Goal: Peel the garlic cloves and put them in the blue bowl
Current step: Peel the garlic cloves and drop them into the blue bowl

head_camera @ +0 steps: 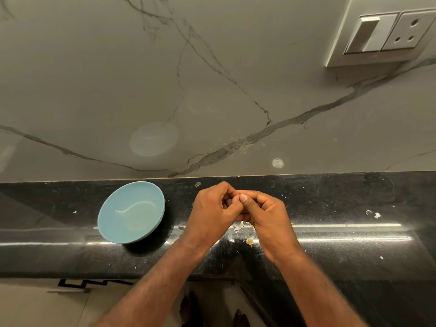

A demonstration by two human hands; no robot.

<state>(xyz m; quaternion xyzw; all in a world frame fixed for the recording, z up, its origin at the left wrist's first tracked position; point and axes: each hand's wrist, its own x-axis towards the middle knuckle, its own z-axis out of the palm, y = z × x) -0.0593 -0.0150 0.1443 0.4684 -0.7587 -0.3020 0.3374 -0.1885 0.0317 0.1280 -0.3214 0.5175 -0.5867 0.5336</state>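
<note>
Now, over the black polished stone desk (342,201), I watch the left hand (212,206) and right hand (266,215) meet fingertip to fingertip. Both are curled tight, pinching what I judge to be a small garlic clove, itself hidden behind the thumbs. The risk from here is that a slick clove could squirt out of so fine a pinch and skid along the desk. Papery skin could also cling and ride into the bowl. Both wrists angle inward, the right thumb pressed forward against the left fingers. Pale skin scraps (239,227) lie just beneath the right hand. The round light-blue ceramic bowl (141,192) sits near the left hand's outer side, no clove visible inside.
</note>
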